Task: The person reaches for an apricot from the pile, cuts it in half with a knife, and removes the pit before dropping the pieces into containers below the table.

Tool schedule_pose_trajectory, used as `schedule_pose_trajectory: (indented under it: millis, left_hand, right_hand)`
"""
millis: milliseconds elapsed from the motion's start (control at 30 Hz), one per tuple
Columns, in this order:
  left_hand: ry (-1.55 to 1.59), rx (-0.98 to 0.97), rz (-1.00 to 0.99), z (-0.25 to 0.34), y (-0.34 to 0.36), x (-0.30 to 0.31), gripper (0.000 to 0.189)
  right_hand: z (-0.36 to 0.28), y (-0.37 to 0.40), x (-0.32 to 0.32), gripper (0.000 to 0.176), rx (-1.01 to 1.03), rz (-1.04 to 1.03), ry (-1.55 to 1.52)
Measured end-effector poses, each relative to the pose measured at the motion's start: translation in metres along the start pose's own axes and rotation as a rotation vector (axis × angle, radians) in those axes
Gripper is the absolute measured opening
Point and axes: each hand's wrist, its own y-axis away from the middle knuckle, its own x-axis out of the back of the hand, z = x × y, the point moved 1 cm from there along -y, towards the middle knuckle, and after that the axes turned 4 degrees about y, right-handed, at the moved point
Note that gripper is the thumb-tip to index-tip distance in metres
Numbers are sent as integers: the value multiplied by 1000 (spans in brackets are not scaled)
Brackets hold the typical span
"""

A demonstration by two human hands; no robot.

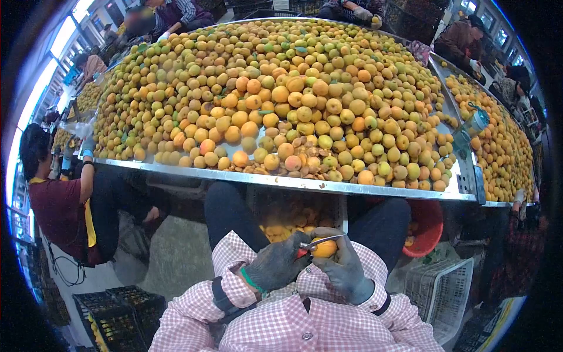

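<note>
Both my hands wear dark gloves and meet in front of my checked shirt, over my lap. My left hand (273, 264) is closed round the red handle of a small knife (322, 240). Its blade points right and lies across the top of an orange fruit (324, 249). That fruit sits in the closed fingers of my right hand (345, 268). Just beyond my hands, between my knees, a container holds orange fruit pieces (293, 224).
A metal-edged table (305, 183) heaped with fruit spans the front. A red tub (431, 229) and white crate (438, 293) stand right; black crates (120, 317) lie lower left. A co-worker (61, 205) sits left, others around the tables. A capped bottle (472, 124) is at right.
</note>
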Motion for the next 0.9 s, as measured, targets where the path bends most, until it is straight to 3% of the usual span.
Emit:
schedule_pose_trajectory:
  millis: [100,167,300,367,500,567,600,633,667,700,767,800,867,900]
  left_hand:
    - [-15,-2,-7,-3,-5,-7,34]
    - [-21,29,-27,-1,-11,-10,33]
    - [-86,-10,-46,-3,-24,-8,37]
    - [-142,-28,-56,-3,-29,-3,39]
    - [-225,-111,-16,0,-29,2,40]
    - [-220,-119,9,-4,-28,0,38]
    - [-138,-42,-14,-8,-29,-2,38]
    - [-56,37,-36,-13,-29,-3,38]
    - [-56,38,-34,-18,-29,-3,38]
    - [84,30,-3,-24,-29,-2,43]
    - [224,19,17,-18,-27,10,48]
    - [385,83,65,-6,-26,23,50]
    - [551,139,104,5,-27,34,52]
    - [505,-52,151,9,-29,36,54]
  right_hand:
    - [12,-2,1,49,160,81,122]
    - [9,-4,3,47,416,186,554]
    - [13,-6,6,48,385,257,577]
    - [15,-13,13,50,-131,114,-335]
    - [9,-17,25,52,-236,-54,-248]
    - [10,-16,21,50,53,-8,121]
    - [13,-18,23,50,51,-8,123]
    - [18,-20,26,51,186,-2,330]
    - [19,-21,28,52,322,3,535]
    - [18,-22,28,52,323,3,535]
    - [16,-25,30,54,91,130,41]
    - [10,-26,33,54,93,139,43]
    - [0,-26,42,63,-51,67,-714]
    - [0,-25,45,57,-16,38,-771]
